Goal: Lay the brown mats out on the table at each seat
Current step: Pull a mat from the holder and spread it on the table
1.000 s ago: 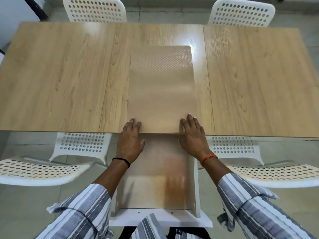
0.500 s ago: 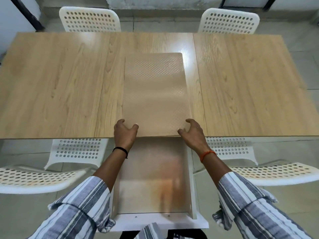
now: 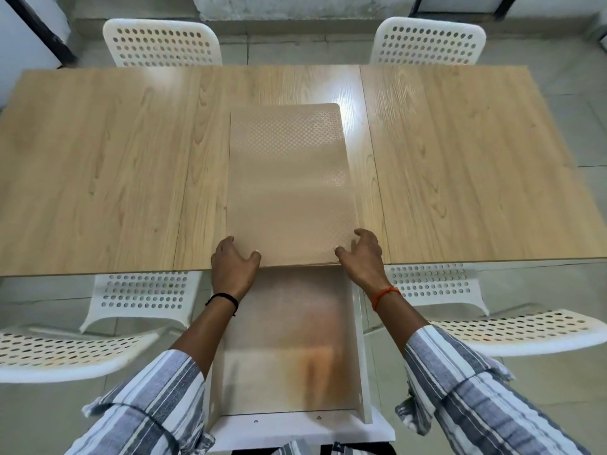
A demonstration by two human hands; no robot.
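One stack of brown mats (image 3: 289, 185) lies lengthwise at the middle of the wooden table (image 3: 98, 165), its near edge level with the table's near edge; thin layered edges show there, though how many mats it holds cannot be told. The top mat is a smooth, rounded-cornered rectangle with a fine embossed diamond pattern that catches the light. The left hand (image 3: 231, 266) pinches the stack's near left corner, thumb on top and fingers curled round the edge; the right hand (image 3: 363, 257) grips the near right corner the same way, thumb on the mat. Below them an open white drawer (image 3: 359, 323) juts from under the table, its pale bottom glossy and stained orange. Four white plastic chairs with perforated seats and backs stand around: two (image 3: 161, 44) (image 3: 427, 41) at the far side, two (image 3: 65, 353) (image 3: 525, 330) at the near side, flanking the drawer. Broad bare wood spreads to both sides of the stack.
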